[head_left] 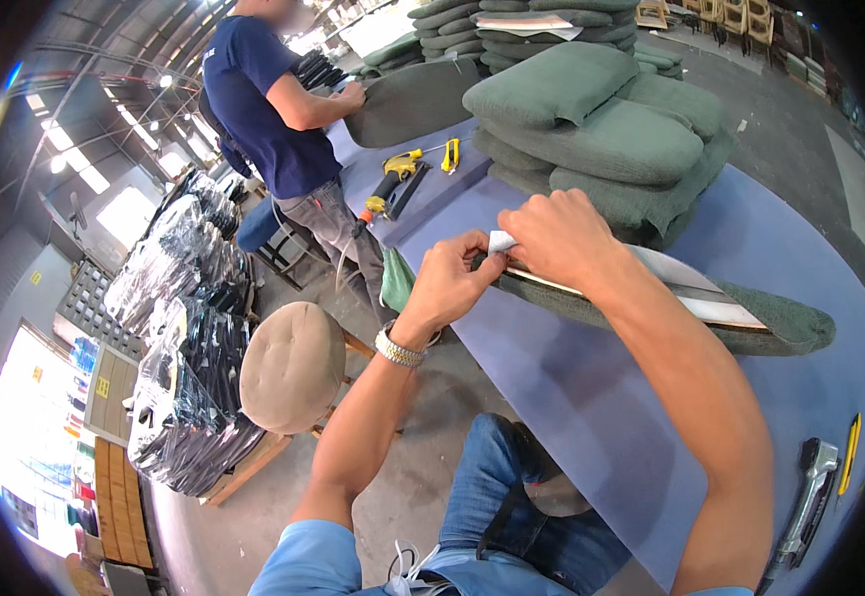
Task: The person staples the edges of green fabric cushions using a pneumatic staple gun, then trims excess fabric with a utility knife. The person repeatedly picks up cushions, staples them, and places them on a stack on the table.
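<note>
A green upholstered cushion (pixel 795 320) lies on the blue tabletop, showing a pale edge and a whitish underside. At its left end my left hand (pixel 454 278), a metal watch on the wrist, is closed in a pinch on a small white strip (pixel 501 241), of cloth or paper, I cannot tell which. My right hand (pixel 562 233) reaches over the cushion, its fingers curled down beside the same strip and closed. What lies under the right fingertips is hidden.
Green cushions (pixel 591 139) are piled behind my hands. A yellow-and-black staple gun (pixel 389 189) and a yellow cutter (pixel 450 156) lie far left on the table (pixel 572 397). A metal stapler-like tool (pixel 810 497) and a yellow knife (pixel 851 452) lie near right. A co-worker (pixel 269 89) handles a dark panel. A round beige stool (pixel 293 368) stands left.
</note>
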The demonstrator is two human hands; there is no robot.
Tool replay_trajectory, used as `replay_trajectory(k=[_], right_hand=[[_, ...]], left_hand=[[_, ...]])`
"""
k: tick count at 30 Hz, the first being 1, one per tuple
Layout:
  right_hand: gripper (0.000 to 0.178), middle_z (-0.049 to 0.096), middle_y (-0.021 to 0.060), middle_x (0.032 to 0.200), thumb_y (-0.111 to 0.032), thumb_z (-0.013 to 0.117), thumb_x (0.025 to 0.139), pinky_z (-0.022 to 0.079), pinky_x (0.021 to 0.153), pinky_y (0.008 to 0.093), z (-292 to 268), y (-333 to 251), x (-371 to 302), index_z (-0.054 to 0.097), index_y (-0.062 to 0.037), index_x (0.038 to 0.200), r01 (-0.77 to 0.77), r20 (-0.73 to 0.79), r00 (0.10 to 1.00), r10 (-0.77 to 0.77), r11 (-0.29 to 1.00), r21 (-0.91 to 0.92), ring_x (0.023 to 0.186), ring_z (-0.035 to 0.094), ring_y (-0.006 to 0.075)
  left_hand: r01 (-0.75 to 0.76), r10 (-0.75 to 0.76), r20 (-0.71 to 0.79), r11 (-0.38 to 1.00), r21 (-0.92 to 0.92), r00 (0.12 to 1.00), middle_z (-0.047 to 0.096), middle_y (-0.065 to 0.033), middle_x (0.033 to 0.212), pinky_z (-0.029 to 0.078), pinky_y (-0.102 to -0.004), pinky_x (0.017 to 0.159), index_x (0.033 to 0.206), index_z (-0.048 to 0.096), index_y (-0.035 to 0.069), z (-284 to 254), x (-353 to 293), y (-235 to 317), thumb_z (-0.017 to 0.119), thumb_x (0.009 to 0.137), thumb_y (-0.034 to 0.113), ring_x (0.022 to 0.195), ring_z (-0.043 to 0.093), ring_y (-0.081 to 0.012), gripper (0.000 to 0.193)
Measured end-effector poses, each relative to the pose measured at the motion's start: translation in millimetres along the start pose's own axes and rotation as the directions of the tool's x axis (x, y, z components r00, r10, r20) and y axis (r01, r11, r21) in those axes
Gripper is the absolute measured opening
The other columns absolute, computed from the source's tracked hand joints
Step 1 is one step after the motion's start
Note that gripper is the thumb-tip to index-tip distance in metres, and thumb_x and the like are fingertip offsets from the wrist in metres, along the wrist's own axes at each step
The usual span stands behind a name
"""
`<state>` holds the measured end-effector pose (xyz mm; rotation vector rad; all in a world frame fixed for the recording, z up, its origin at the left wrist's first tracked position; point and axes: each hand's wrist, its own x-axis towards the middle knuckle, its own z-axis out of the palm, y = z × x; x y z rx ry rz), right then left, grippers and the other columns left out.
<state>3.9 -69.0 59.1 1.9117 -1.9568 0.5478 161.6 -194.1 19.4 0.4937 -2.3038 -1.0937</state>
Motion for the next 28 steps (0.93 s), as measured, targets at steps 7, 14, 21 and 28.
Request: replay_trajectory(k=[7, 14, 21, 28], right_hand=[[0.022, 0.073, 0.0175, 0.083, -0.029, 0.079, 0.081, 0.055, 0.074, 0.0521, -9, -2, -2, 0.071, -0.009, 0.087, -0.048, 0.042, 0.998, 0.045, 0.997, 0.065, 0.083, 0.072, 0.0398], [0.023, 0.074, 0.0153, 0.084, -0.029, 0.08, 0.08, 0.057, 0.073, 0.049, -8, -10, -3, 0.073, -0.0095, 0.09, -0.046, 0.036, 0.998, 0.045, 0.998, 0.04, 0.083, 0.074, 0.0369], [0.024, 0.075, 0.0145, 0.085, -0.03, 0.081, 0.081, 0.058, 0.073, 0.0477, -9, -11, -7, 0.074, -0.0093, 0.092, -0.078, 0.078, 0.994, 0.074, 0.996, 0.049, 0.083, 0.075, 0.0359], [0.026, 0.073, 0.0168, 0.081, -0.03, 0.081, 0.078, 0.056, 0.075, 0.05, -7, -12, -10, 0.072, -0.0077, 0.087, -0.094, 0.034, 0.995, 0.09, 0.987, 0.129, 0.082, 0.072, 0.0391]], left_hand=[[0.021, -0.021, 0.03, 1.0, 0.008, 0.999, 0.064, -0.0108, 0.071, 0.045, -0.0347, 0.063, 0.097, 0.071, -0.004, -1, 7, -6, 0.069, 0.086, 0.021, 0.065, 0.056, -0.0151, 0.027], [0.057, -0.064, 0.065, 0.993, 0.105, 0.996, 0.061, -0.0093, 0.069, 0.044, -0.0362, 0.061, 0.097, 0.068, -0.003, -9, -6, 19, 0.068, 0.087, 0.018, 0.064, 0.053, -0.0156, 0.023], [0.026, -0.029, 0.05, 0.999, 0.046, 0.998, 0.069, -0.01, 0.077, 0.047, -0.0342, 0.064, 0.098, 0.068, -0.004, -5, -10, 16, 0.068, 0.089, 0.016, 0.068, 0.058, -0.0149, 0.022], [0.083, -0.083, 0.07, 0.997, -0.005, 0.994, 0.075, -0.0108, 0.086, 0.052, -0.0342, 0.072, 0.102, 0.07, -0.002, -5, -8, 2, 0.069, 0.089, 0.017, 0.076, 0.066, -0.0166, 0.023]])
